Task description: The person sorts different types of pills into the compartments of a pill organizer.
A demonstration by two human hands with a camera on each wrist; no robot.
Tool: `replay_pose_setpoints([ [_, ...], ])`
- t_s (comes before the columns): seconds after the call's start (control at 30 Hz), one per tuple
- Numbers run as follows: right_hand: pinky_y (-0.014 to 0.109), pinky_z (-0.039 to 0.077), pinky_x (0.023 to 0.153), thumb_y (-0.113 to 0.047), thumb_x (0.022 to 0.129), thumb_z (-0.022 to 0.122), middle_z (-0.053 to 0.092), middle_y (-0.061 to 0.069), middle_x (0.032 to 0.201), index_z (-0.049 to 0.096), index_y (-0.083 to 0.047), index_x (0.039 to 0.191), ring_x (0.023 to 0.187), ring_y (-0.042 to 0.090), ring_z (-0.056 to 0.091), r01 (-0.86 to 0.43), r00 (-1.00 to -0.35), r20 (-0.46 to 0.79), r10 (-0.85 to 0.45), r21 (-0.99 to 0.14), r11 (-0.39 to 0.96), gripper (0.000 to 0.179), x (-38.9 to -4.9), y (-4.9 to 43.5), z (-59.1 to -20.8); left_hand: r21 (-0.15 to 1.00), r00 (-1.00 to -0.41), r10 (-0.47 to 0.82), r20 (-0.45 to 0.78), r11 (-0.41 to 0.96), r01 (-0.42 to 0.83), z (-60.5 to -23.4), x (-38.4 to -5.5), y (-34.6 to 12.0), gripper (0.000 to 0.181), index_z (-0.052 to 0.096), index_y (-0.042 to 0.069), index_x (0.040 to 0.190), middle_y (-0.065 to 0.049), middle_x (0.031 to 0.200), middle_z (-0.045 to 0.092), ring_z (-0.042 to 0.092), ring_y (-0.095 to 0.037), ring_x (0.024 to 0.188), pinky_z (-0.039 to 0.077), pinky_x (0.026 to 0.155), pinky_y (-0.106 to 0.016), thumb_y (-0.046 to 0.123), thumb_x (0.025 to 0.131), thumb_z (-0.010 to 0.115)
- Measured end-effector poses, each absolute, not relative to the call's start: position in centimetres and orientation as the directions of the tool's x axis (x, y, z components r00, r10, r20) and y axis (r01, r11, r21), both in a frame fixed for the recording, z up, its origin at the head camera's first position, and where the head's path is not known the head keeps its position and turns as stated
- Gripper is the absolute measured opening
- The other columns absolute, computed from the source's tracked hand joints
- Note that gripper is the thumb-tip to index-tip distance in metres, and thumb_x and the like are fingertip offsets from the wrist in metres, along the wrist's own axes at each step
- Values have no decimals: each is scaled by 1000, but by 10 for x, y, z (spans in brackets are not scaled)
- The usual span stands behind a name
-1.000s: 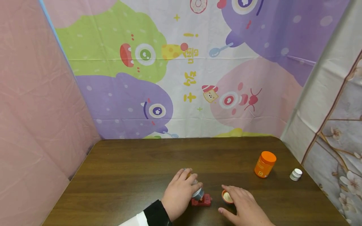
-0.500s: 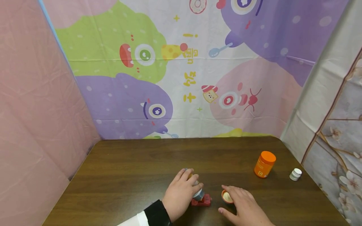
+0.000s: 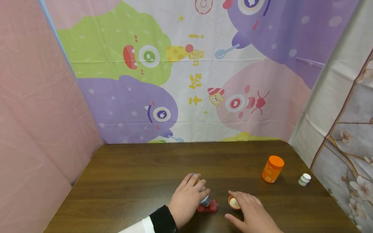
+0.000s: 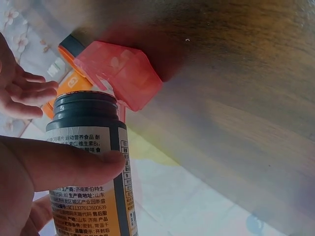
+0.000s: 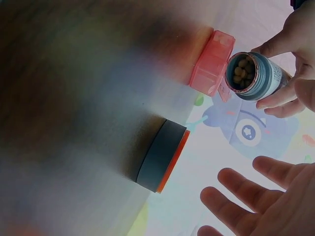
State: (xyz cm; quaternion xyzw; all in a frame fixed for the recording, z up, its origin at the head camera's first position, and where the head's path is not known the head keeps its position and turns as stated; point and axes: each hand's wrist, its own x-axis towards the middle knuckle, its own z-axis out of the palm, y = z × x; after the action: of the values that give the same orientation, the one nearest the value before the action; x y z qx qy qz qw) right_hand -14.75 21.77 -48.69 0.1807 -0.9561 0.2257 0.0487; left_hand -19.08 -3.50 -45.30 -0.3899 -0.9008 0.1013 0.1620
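My left hand (image 3: 186, 202) grips a dark-necked supplement bottle (image 4: 86, 206), thumb across its printed label. The uncapped bottle leans over, its mouth right at the edge of a translucent red pill box (image 4: 123, 73) on the table. Inside the mouth, the right wrist view shows several tan tablets (image 5: 242, 73). Pale shapes show dimly through the box's red wall. My right hand (image 3: 252, 212) has its fingers spread and holds nothing. Its fingers overlap a round grey cap with an orange rim (image 5: 162, 156) in the head view; the cap lies with its pale inside upward.
An orange jar (image 3: 273, 170) with a screw lid stands at the right of the brown wooden table (image 3: 140, 168). Farther right, near the table's edge, is a small white bottle (image 3: 304, 180). A cartoon-printed cloth (image 3: 186, 129) hangs behind the table.
My left hand and the bottle have shifted very slightly, with the mouth still at the pill box. The right hand and the cap stay where they were.
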Motion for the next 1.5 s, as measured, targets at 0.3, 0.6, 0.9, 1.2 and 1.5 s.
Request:
replay_pose_setpoints([
  [0.3,60,38,101,-56,87,69,59,4,132,54,-10,139,120,29,55,-362,-932,157,-326,-422,832,71,-149,218,-487,-342,-638,744,201,663,666,-454,-190,-35,51,66,36,128,6,136,56,40,-23,136,30,113,-44,23,81,80],
  [0.6,59,38,101,-54,86,70,59,4,132,53,-10,139,121,29,54,-363,-932,154,-329,-422,831,71,-148,218,-487,-383,-616,752,234,654,653,-458,-191,-34,50,67,36,126,7,135,56,40,-24,135,30,113,-44,28,79,81],
  [0.9,61,37,101,-57,86,69,59,5,132,53,-10,139,121,30,54,-354,-935,132,-330,-428,832,73,-149,219,-485,-355,-627,740,244,670,652,-459,-191,-35,50,68,34,126,6,135,56,41,-25,134,33,112,-45,25,78,82],
  [1.2,60,38,101,-58,85,69,59,5,132,54,-10,139,121,30,54,-352,-936,142,-323,-424,835,73,-148,219,-484,-288,-659,705,261,709,644,-454,-193,-39,51,66,33,127,4,136,55,40,-25,135,32,113,-46,24,80,82],
  [1.5,59,38,102,-55,86,71,60,5,132,55,-10,138,121,29,54,-355,-935,168,-313,-413,839,71,-147,218,-484,-337,-634,738,232,672,660,-456,-190,-39,48,67,33,127,5,135,56,40,-25,135,32,113,-45,23,82,80],
])
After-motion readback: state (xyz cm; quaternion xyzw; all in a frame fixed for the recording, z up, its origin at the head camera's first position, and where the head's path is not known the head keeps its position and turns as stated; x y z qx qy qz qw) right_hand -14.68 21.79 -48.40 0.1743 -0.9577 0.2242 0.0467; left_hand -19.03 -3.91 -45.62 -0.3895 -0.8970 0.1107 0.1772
